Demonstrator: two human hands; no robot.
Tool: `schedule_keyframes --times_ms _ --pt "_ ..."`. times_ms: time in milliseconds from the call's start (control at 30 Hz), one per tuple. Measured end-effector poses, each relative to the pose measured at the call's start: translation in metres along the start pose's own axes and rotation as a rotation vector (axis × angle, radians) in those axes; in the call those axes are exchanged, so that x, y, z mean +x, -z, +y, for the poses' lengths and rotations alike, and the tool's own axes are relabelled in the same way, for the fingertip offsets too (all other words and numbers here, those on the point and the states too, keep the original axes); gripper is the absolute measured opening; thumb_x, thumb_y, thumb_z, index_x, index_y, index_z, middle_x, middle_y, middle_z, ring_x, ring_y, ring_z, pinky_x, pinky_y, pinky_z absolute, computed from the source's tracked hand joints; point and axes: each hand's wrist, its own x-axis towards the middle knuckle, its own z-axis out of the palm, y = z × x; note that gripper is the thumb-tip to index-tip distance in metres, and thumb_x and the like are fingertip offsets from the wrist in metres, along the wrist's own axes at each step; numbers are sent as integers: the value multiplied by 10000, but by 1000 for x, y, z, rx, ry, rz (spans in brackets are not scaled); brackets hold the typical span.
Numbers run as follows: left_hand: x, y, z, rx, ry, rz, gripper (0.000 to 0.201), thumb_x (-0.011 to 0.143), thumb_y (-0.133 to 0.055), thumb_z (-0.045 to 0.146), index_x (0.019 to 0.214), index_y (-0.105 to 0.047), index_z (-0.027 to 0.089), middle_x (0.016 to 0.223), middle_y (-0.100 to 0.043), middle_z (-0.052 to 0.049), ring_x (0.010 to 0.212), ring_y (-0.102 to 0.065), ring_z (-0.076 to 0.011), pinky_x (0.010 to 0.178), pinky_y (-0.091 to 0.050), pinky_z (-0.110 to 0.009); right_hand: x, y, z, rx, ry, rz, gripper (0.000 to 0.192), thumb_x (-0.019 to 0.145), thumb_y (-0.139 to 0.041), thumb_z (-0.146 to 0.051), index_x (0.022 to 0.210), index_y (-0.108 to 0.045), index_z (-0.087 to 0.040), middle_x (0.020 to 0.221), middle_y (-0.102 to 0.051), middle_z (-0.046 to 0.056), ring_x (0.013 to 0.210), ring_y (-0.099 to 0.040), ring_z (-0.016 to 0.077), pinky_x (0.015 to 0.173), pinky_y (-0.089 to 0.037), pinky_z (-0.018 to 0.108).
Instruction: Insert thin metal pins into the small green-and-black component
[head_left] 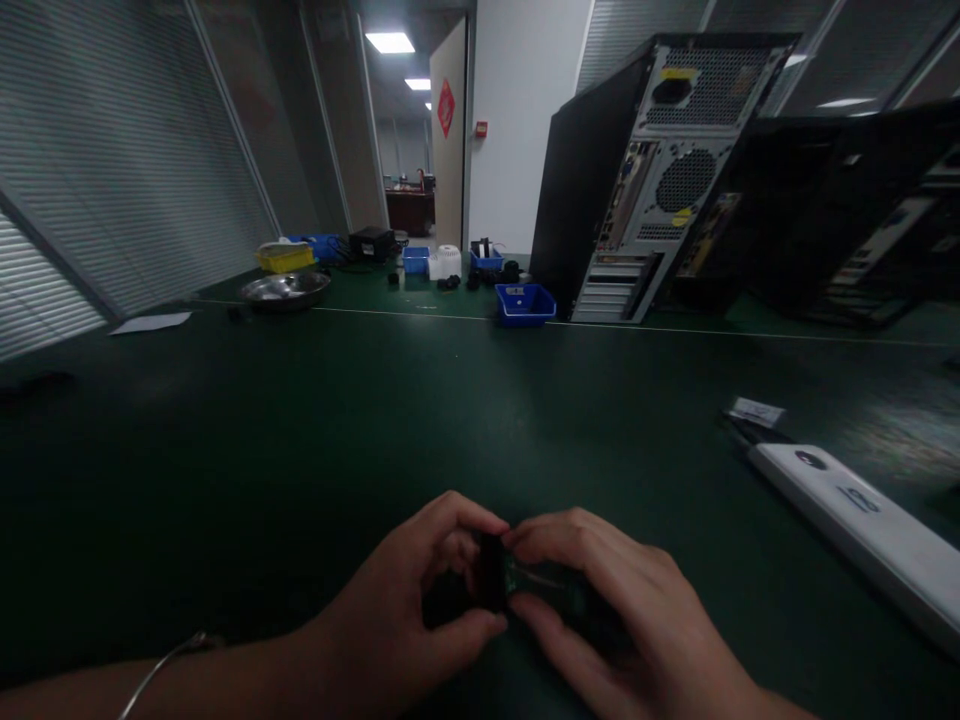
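Note:
Low in the middle of the head view, my left hand point(401, 595) curls its thumb and fingers around the near-black end of a small dark part point(491, 572). From the other side, my right hand point(637, 600) grips a greenish section point(541, 582) that looks like a small circuit board. The two pieces meet between my fingertips; whether they are joined I cannot tell. Shadow and my fingers hide much of them. Both hands are just above or resting on the dark green tabletop point(337, 420).
On the right lies a white device point(862, 510) with a dark cable end and label. Computer towers point(637, 180) stand behind it. A blue bin point(525, 305), a metal bowl point(286, 290), a yellow tray point(285, 258) and a white sheet point(151, 322) sit farther back.

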Motion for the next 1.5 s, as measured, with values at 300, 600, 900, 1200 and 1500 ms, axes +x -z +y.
schedule_keyframes --times_ms 300,600,900,1200,1500 --pt "0 -5 -4 -376 185 -61 383 723 -669 93 1040 -482 197 764 -627 25 706 -618 -124 651 -436 -250 -3 -2 0 4 -17 -10 216 810 -586 -122 999 -550 -220 861 -662 13 769 -647 134 669 -517 201" --pt "2 -4 4 -542 56 -91 259 789 -661 179 1010 -527 172 901 -653 -31 819 -619 -142 745 -463 -292 -4 -3 -1 -51 21 28 238 794 -605 -133 1009 -543 -216 826 -665 3 719 -647 127 618 -499 189" --pt "2 -11 7 -539 76 -17 155 843 -608 205 983 -552 168 860 -662 -13 839 -625 -130 797 -473 -300 -2 -2 -3 -113 99 7 258 842 -562 -180 1093 -522 -226 899 -698 32 769 -677 145 632 -522 186" --pt "1 -1 9 -406 68 53 181 824 -621 236 987 -582 169 939 -690 -53 752 -617 -128 729 -480 -288 -8 -1 4 -58 9 110 382 835 -624 -200 1177 -461 -250 1038 -639 30 915 -639 153 761 -528 199" --pt "3 6 4 -286 41 39 187 880 -524 265 1041 -579 186 891 -634 -24 753 -566 -119 715 -451 -267 -6 0 11 -13 -89 41 336 834 -593 -169 1136 -471 -256 995 -613 23 867 -624 151 726 -532 215"
